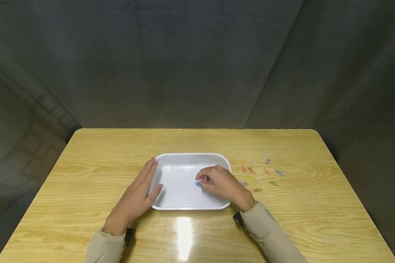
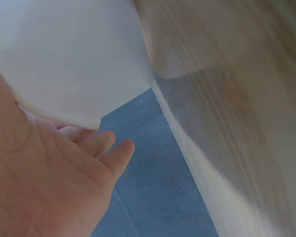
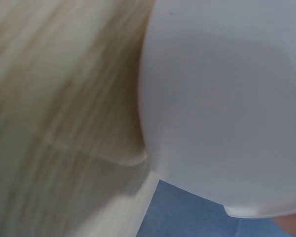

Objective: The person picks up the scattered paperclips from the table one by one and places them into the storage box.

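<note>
A white tray with raised sides stands in the middle of the table. My left hand lies along its left rim, fingers straight and thumb over the edge; in the left wrist view the fingers reach past the tray wall. Over the tray's right half, my right hand pinches a small paper clip between thumb and forefinger. A blue paper clip shows just below those fingertips; whether it is held, hooked on or lying there I cannot tell. Mostly tray wall fills the right wrist view.
Several coloured paper clips lie scattered right of the tray, among them a green one, a blue one and a brown one. Dark curtain hangs behind the wooden table.
</note>
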`<state>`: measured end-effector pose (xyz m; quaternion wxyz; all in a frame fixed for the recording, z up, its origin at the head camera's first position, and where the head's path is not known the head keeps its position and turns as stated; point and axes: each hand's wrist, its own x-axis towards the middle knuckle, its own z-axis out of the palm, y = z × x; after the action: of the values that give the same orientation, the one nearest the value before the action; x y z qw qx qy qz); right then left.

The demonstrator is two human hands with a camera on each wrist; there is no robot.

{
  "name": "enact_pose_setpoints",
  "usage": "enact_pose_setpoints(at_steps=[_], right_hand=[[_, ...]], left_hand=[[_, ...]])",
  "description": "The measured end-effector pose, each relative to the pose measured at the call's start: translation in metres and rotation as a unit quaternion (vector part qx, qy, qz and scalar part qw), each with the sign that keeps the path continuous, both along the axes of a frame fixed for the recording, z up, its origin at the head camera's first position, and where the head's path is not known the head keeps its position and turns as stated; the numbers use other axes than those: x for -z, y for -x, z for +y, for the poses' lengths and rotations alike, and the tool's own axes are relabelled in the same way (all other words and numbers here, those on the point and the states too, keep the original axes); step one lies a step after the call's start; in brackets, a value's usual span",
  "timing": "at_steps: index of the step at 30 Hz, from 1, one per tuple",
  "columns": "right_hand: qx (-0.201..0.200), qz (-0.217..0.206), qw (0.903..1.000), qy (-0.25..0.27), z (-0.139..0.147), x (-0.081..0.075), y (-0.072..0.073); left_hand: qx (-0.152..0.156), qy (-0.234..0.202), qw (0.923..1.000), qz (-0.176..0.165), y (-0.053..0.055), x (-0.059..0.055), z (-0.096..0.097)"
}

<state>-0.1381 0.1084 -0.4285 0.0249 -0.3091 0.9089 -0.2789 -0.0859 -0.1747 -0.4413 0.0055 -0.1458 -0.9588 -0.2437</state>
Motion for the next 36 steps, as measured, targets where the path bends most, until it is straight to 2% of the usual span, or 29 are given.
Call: enact_pose_setpoints(at_steps=[4,10,23,36], right_hand=[[0.005,0.002,0.9999,-0.01,-0.0013,0.0027,0.0005],[0.014,-0.006,0.9996,-0.025,-0.0018,0.0035,0.0],[0.034,-0.01,0.9975,-0.062,-0.0048,0.0057,-0.002],[0.03,-0.016,0.9991,-0.026,-0.0034,0.0015,-0.0038]], left_hand=[[-0.001,-0.005,1.0,-0.008,-0.0003,-0.0007,0.0001],[0.001,-0.01,0.9999,0.004,0.0008,-0.0001,0.0002],[0.0,-0.012,0.9999,0.004,0.0005,0.0006,0.0005],[0.001,-0.008,0.9999,0.01,0.0006,0.0014,-0.0006]])
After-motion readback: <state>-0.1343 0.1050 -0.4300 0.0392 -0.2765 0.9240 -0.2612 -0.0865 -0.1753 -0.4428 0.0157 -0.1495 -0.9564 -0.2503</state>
